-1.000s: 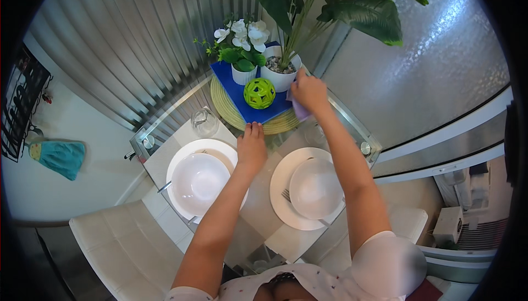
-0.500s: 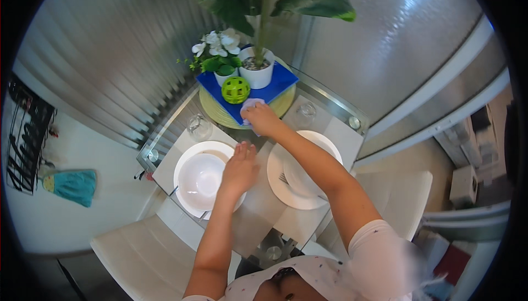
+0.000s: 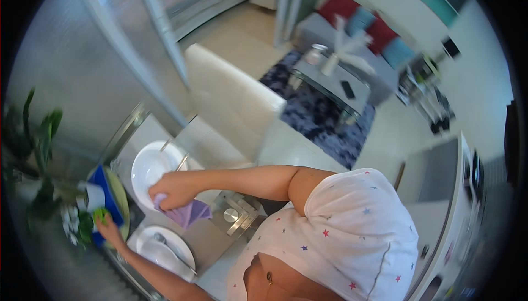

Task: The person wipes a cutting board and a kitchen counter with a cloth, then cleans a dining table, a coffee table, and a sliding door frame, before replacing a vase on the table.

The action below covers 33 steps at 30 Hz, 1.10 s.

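My right hand [image 3: 171, 186] is closed around a bunched purple cloth [image 3: 192, 214], whose loose part hangs over the glass table near a white bowl [image 3: 147, 171] with cutlery handles at its edge. At the far left of the view, my left hand [image 3: 110, 233] has its fingers on a green openwork ball [image 3: 100, 214]. The ball is beside a white plant pot [image 3: 95, 196] on a blue tray [image 3: 99, 179], over a round yellow-green placemat [image 3: 122, 199]. Close to my left forearm sits another white bowl on a plate [image 3: 188, 248], with a spoon [image 3: 175, 255] lying across it.
White artificial flowers [image 3: 70, 224] and a tall leafy plant [image 3: 44, 152] stand at the left. A white chair [image 3: 231, 94] is tucked against the table's far side. Beyond are a low coffee table [image 3: 333, 83], a dark patterned rug [image 3: 313, 130] and a sofa with cushions [image 3: 341, 12].
The view has swung right, bringing the living room in. My left hand went from beside a bowl to the green ball. My right hand drew the cloth away from the tray, toward the bowl.
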### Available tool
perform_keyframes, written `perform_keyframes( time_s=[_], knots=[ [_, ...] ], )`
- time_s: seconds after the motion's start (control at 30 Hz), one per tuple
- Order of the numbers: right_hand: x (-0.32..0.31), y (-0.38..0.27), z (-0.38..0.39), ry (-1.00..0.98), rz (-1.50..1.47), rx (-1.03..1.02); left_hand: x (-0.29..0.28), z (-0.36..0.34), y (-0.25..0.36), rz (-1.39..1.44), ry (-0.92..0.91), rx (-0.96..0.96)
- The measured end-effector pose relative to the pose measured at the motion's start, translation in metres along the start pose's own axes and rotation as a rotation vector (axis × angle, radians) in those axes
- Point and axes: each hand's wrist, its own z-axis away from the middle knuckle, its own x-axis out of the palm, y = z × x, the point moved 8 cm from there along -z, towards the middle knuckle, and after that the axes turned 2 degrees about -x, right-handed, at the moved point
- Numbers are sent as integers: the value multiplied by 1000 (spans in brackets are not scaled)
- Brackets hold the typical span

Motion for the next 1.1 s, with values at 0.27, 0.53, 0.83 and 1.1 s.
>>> perform_keyframes(
  time_s=[0.27, 0.53, 0.83, 1.1],
  knots=[
    [-46, 17, 175, 263, -89, 379, 83, -58, -32, -14, -205, -256],
    [-90, 31, 285, 449, -80, 486, 106, 31, 151, 395, -27, 119],
    [-174, 19, 429, 532, 116, 621, 25, 369, 658, 1584, -1107, 912],
    [-247, 1, 564, 753, 101, 733, -59, 521, 811, 2258, -2351, 1299]
  ],
)
